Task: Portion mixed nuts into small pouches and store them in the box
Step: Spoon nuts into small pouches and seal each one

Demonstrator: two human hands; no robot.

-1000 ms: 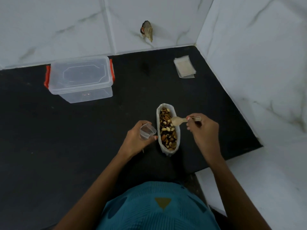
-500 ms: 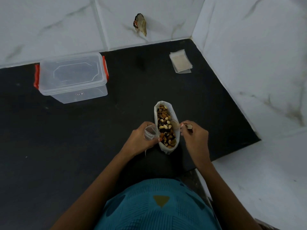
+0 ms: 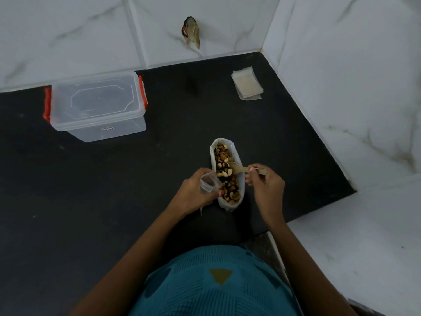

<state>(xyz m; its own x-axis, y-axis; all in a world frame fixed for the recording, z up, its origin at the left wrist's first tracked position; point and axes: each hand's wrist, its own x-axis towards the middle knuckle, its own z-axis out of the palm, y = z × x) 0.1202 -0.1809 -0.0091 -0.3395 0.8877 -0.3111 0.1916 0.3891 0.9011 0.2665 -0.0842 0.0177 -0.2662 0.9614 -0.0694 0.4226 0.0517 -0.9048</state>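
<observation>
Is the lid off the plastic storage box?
No, the clear lid sits on the storage box with its orange latches at both ends.

One view only: we look from head height, forward and steeply down over our own torso onto the dark surface (image 3: pixel 114 190). Both hands sit near, centre frame; the tiled wall corner (image 3: pixel 266 42) closes the far edge.

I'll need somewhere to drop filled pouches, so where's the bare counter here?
Free: the wide black counter left of the left hand, below the lidded box, and the strip between box and stack of pouches. Crowded: around the nut bag and both hands.
</observation>
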